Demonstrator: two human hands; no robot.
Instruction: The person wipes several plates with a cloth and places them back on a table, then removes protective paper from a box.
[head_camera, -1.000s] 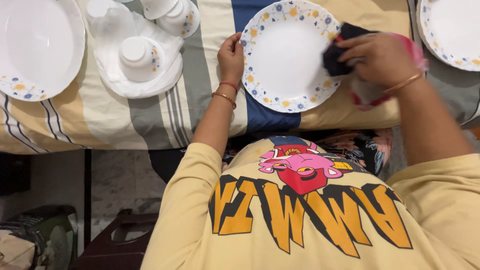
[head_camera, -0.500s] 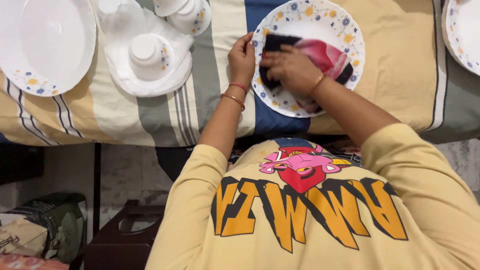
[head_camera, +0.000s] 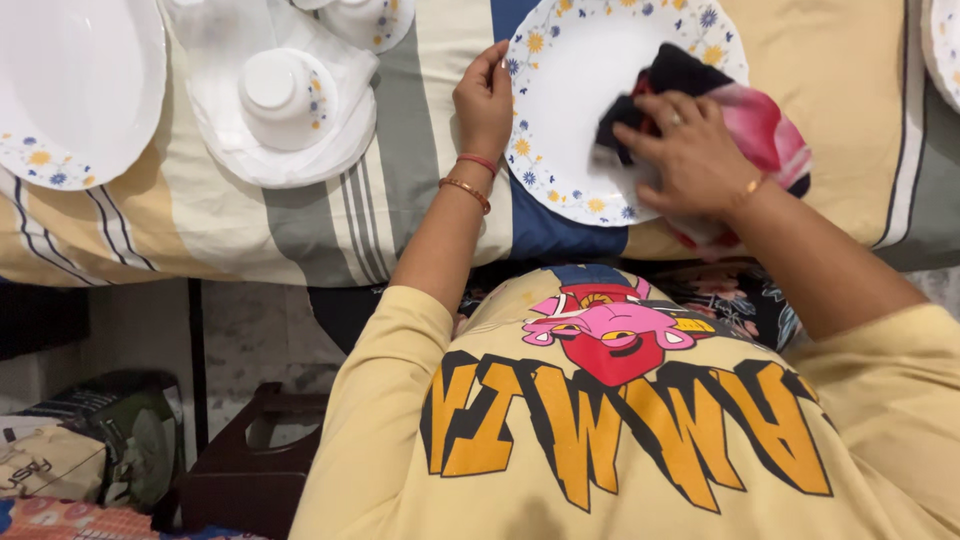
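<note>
One floral-rimmed plate (head_camera: 580, 90) lies on the striped cloth (head_camera: 300, 225) covering the surface, near its front edge and straight ahead of the person. The left hand (head_camera: 485, 100) rests at the plate's left rim, fingers curled over the edge and thumb beside it, a grip pinching the rim. Two bangles (head_camera: 465, 180) circle that wrist. The right hand (head_camera: 690, 155) lies flat on a rag (head_camera: 740, 110), pink and black, fingers spread and pressing it onto the right part of the plate; part of the rag hangs past the rim onto the cloth.

To the left, well apart, one large white dish (head_camera: 70, 90) sits beside a saucer (head_camera: 270, 140) bearing one upturned cup (head_camera: 275, 85). A second cup and saucer (head_camera: 365, 15) is cut by the top edge. At the far right, a sliver of another plate (head_camera: 945, 45) shows. That makes two floral plates in view, two cups, one rag.
</note>
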